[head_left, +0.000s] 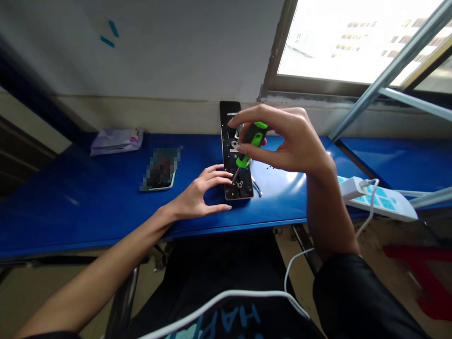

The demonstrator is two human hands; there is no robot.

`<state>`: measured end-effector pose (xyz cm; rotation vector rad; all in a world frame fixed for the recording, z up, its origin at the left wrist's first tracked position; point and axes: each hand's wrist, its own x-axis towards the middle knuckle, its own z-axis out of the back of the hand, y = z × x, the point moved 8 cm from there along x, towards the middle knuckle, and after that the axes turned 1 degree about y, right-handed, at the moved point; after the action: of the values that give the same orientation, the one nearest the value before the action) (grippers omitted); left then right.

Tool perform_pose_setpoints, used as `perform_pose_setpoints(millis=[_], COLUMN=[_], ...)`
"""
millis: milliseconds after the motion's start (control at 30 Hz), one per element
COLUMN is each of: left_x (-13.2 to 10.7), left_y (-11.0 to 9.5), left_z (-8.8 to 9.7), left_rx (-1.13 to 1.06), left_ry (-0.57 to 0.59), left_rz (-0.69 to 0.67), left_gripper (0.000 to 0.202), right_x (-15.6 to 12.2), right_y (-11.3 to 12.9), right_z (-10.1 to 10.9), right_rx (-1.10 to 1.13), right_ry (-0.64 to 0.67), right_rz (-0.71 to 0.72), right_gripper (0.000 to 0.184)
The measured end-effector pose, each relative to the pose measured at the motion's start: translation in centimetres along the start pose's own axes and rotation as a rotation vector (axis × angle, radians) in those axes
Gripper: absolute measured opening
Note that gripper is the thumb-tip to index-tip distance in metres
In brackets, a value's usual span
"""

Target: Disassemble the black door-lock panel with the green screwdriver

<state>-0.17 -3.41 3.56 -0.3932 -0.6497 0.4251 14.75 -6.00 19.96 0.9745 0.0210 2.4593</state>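
A green-and-black screwdriver point(252, 141) is gripped between the thumb and fingers of my right hand point(293, 136), its handle tilted. The thin shaft slants down to the lower part of a long black panel point(229, 165), which has a copper-coloured edge, small holes and metal parts. I cannot make out exactly what the tip touches. My left hand point(206, 190) reaches in from the left with its fingers spread. Its fingertips rest at the panel's left edge, while the thumb points toward the lower end. Part of the panel's upper half is hidden behind my right hand.
A metal piece point(257, 186) and some tiny dark bits point(270, 167) lie right of the panel on the blue table point(106, 207). Leftward are a phone point(160, 172) and a tissue pack point(117, 140). At right sits a power strip point(384, 200) with a charger and white cable point(370, 212).
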Motion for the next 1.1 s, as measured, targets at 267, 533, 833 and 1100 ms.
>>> perform_pose_setpoints(millis=[267, 533, 833, 1100], left_x=[-0.1, -0.2, -0.3, -1.0], left_y=[0.0, 0.4, 0.7, 2.0], left_z=[-0.3, -0.4, -0.5, 0.1], left_rx=[0.014, 0.024, 0.047, 0.305], left_ry=[-0.005, 0.029, 0.058, 0.075], left_rz=[-0.002, 0.065, 0.096, 0.346], left_gripper=[0.043, 0.045, 0.047, 0.098], right_x=[-1.0, -0.7, -0.6, -0.1], right_y=[0.7, 0.7, 1.1, 2.4], right_z=[-1.9, -2.5, -2.8, -3.4], right_rx=[0.027, 0.023, -0.051, -0.017], right_ry=[0.022, 0.121, -0.027, 0.006], right_rz=[0.015, -0.010, 0.028, 0.049], right_gripper=[0.027, 0.028, 0.017, 0.020])
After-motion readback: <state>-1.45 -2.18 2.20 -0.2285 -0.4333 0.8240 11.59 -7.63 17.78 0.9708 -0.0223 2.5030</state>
